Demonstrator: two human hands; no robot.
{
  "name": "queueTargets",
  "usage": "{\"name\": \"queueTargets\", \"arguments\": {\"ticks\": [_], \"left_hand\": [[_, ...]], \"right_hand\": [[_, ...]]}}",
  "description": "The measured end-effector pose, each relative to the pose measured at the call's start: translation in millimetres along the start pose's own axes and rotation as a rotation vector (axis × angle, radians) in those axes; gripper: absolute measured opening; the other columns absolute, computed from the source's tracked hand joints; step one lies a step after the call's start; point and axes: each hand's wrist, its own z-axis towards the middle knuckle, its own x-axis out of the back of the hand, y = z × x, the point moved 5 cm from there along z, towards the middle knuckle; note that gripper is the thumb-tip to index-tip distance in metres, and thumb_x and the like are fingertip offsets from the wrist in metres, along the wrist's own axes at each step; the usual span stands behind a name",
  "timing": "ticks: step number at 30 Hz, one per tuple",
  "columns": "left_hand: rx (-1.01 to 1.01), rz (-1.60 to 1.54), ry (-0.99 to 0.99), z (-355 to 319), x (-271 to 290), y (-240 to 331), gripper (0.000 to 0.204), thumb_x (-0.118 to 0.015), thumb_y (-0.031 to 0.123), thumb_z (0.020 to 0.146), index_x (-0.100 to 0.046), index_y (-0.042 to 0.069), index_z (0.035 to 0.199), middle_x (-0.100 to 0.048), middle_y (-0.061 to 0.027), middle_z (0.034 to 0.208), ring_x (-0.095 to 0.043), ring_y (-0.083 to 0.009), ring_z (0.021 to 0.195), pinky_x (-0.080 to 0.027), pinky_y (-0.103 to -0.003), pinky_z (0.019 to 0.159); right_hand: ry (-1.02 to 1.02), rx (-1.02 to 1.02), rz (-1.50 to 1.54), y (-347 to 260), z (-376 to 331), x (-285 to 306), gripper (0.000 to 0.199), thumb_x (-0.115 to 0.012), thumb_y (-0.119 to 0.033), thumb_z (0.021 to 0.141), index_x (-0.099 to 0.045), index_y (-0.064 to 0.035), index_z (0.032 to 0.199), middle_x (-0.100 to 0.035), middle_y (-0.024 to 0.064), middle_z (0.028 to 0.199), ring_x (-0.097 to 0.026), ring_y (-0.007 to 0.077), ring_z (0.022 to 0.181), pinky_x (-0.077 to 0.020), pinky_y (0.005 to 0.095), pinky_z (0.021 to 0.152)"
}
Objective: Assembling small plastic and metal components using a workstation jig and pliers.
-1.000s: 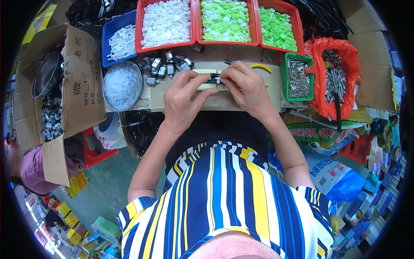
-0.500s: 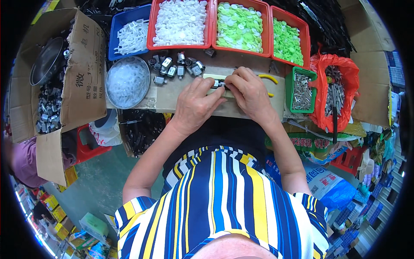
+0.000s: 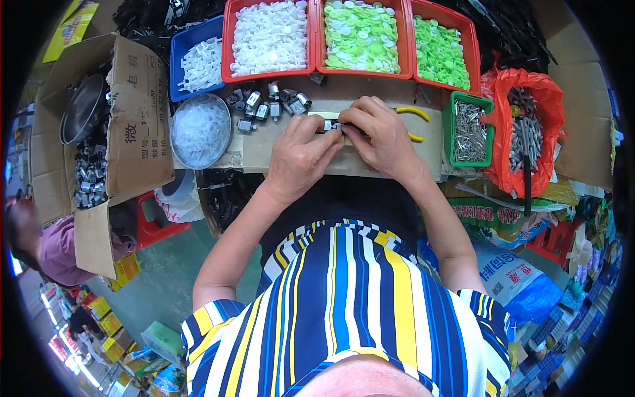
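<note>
A small silver motor (image 3: 329, 125) with a dark end lies between my two hands, above the work board (image 3: 258, 149). My left hand (image 3: 297, 159) is closed, its fingertips pinching the motor's near side. At the motor's right end, my right hand (image 3: 382, 140) is closed in a pinch; whatever its fingertips hold is too small and covered to name. A pale block (image 3: 323, 115) lies just behind the motor. Beside my right hand, yellow curved handles (image 3: 417, 114), like those of pliers, stick out. Several loose small motors (image 3: 274, 109) lie behind my left hand.
Along the back stand a blue bin (image 3: 175, 63), a red bin of white parts (image 3: 226, 46) and red bins of green pieces (image 3: 408, 46). A round dish (image 3: 202, 131) and motor carton (image 3: 139, 112) sit left; a green basket (image 3: 491, 142) and red bag (image 3: 554, 126) right.
The view has shifted slightly. My right fingers have curled in closer around the motor's right end, and a white bit seen there before is now mostly covered. My left hand keeps its pinch.
</note>
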Motion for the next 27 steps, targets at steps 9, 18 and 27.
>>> {"name": "queueTargets", "arguments": {"ticks": [9,18,27], "left_hand": [[-0.007,0.029,-0.051,9,0,-2,0.016,-0.075,0.009,0.076,-0.067,0.004,0.09,-0.055,-0.0093,0.087,-0.056,-0.0268,0.081,-0.048,-0.038,0.068],[-0.008,-0.011,-0.15,32,18,3,0.014,-0.075,0.011,0.079,-0.069,0.002,0.089,-0.057,-0.011,0.084,-0.059,-0.0278,0.077,-0.048,-0.039,0.064],[-0.082,0.015,-0.091,97,19,-12,0.013,-0.073,0.01,0.079,-0.069,0.001,0.087,-0.061,-0.012,0.085,-0.062,-0.0295,0.081,-0.052,-0.04,0.069]], "right_hand": [[0.006,-0.049,0.036,5,3,31,0.01,-0.068,-0.002,0.081,-0.065,-0.0008,0.091,-0.061,0.0127,0.091,-0.064,0.0321,0.079,-0.0502,0.0404,0.068],[0.275,-0.451,-0.389,31,-52,149,0.008,-0.062,0.003,0.087,-0.063,0.0031,0.095,-0.058,0.0176,0.089,-0.063,0.0344,0.078,-0.0505,0.0382,0.068],[0.158,-0.536,-0.41,58,-89,141,0.009,-0.067,-0.002,0.082,-0.061,0.0004,0.087,-0.056,0.018,0.089,-0.06,0.0395,0.085,-0.0483,0.0479,0.072]]}}
